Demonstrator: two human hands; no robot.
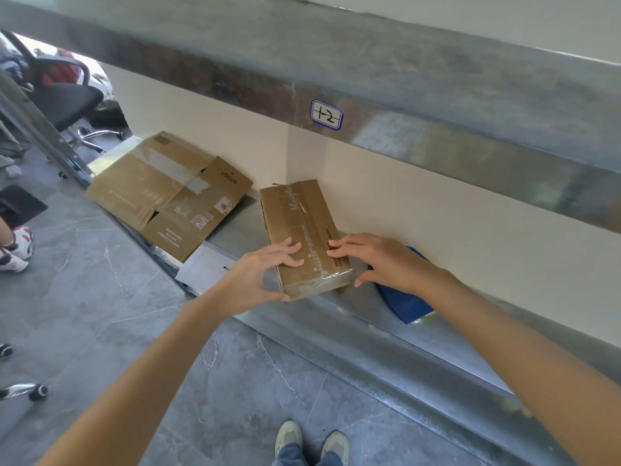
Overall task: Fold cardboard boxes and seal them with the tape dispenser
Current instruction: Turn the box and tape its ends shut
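A small cardboard box (pixel 297 220), folded shut and wrapped with clear tape along its top and over its near end, lies flat on a metal shelf (pixel 336 317) close against the cream wall behind it. Both hands are on its near end.

The left hand (pixel 258 277) has its grip spread wide. Its fingers (pixel 290 252) lie fanned across the box's top face while the thumb reaches round to the near left corner and touches the taped end face. That corner sits pinched between thumb and fingers.

The right hand (pixel 379 264) has a looser grip. Its fingertips (pixel 332 252) press down on the top near the right edge, slightly bent. Its thumb hangs just beside the box's near right corner, and whether it touches the cardboard cannot be told. Nothing is enclosed in that hand.

Behind the right hand, partly hidden by it, a blue object (pixel 405 302) leans against the wall; what it is cannot be made out.

To the left on the same shelf a flattened cardboard box (pixel 161 193) marked HT007 lies unfolded, well apart from the small box. A white sheet of paper (pixel 201 269) pokes out from under its near edge.

A label reading 12 (pixel 326 115) is stuck on the metal rail above. An office chair (pixel 64 95) stands on the grey floor at far left.
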